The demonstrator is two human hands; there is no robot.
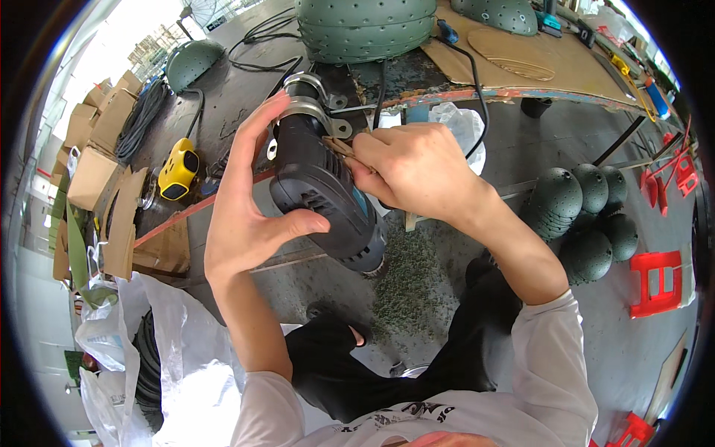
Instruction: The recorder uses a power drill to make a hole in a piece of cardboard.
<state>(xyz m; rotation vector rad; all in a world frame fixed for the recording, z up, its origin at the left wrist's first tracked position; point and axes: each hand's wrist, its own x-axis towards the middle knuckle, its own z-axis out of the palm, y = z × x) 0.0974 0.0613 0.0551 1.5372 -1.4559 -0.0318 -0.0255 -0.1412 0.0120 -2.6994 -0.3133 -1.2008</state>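
A black power tool [316, 175] with a vented housing sits in front of me at the bench edge, tilted down toward me. Two metal pipe clamps [307, 112] with bolt tabs circle its far end. My left hand [242, 197] is open along the tool's left side, fingers stretched toward the clamps and thumb over the housing; firm contact cannot be made out. On the other side, the closed fingers of my right hand [417, 167] pinch a small brown strip [339, 147], perhaps cardboard or wood, against the housing just below the clamp. My right palm is hidden.
Green perforated domes [365, 30] are stacked on the bench, with more domes [555, 197] on the floor at right. Black cables cross the bench. A yellow-and-black device [179, 170] lies at left, near cardboard boxes [97, 175]. Green shavings [410, 287] cover the floor; red stools [655, 283] stand right.
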